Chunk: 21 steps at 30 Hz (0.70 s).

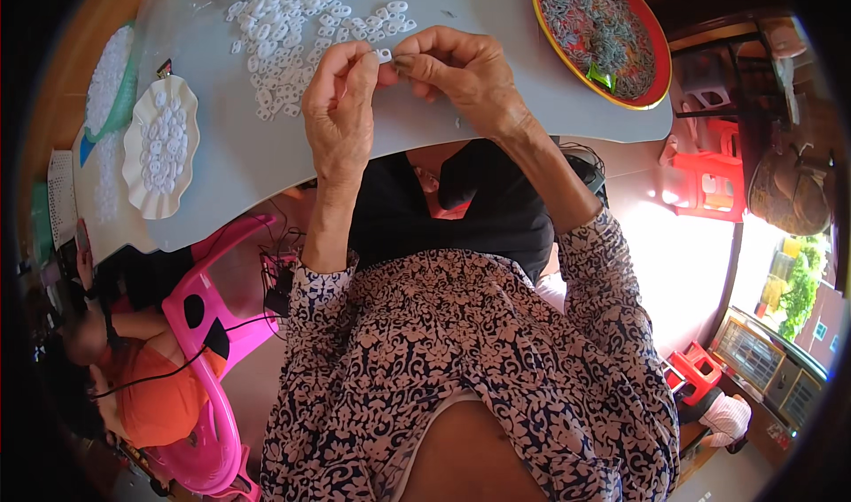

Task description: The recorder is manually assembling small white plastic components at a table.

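Got a small white plastic piece [383,56] pinched in the left hand [344,112] above a grey tabletop [239,160], with the right hand [456,72] bunched up just beside it, though can't tell if gripping anything. Can see a loose scatter of white bits [284,23] beyond, then a wavy cream dish [160,207] of more on the left near a filled green basin [127,103], plus a yellow-rimmed red tray [659,50] of greyish bits [585,14] over right. Further out, can spot a pink plastic chair [208,307] by somebody in orange [164,396], a red stool [705,187] on the sunlit floor [656,236], and greenery [800,280] outside.
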### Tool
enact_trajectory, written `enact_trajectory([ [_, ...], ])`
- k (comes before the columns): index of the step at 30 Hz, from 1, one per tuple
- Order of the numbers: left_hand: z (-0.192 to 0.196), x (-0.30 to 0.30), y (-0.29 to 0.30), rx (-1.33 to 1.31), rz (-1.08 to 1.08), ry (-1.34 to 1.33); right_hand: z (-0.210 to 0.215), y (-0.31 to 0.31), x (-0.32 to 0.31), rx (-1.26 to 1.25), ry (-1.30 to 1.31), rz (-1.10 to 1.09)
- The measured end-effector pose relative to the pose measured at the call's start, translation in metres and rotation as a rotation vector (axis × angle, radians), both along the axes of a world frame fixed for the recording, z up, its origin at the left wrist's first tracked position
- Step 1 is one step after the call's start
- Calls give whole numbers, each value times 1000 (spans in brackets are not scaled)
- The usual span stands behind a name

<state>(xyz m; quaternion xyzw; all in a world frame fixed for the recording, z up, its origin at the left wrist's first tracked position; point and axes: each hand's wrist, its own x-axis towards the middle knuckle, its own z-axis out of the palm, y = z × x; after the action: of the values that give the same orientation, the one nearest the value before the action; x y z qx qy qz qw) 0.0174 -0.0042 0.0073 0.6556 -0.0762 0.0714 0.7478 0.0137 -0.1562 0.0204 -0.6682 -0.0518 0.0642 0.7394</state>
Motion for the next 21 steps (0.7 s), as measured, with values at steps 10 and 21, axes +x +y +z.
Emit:
enact_trajectory([
  [10, 4, -3, 14, 294, -188, 21, -11, 0, 4, 131, -62, -62],
  [21, 2, -5, 8, 272, -206, -13, -13, 3, 3, 139, -80, -64],
])
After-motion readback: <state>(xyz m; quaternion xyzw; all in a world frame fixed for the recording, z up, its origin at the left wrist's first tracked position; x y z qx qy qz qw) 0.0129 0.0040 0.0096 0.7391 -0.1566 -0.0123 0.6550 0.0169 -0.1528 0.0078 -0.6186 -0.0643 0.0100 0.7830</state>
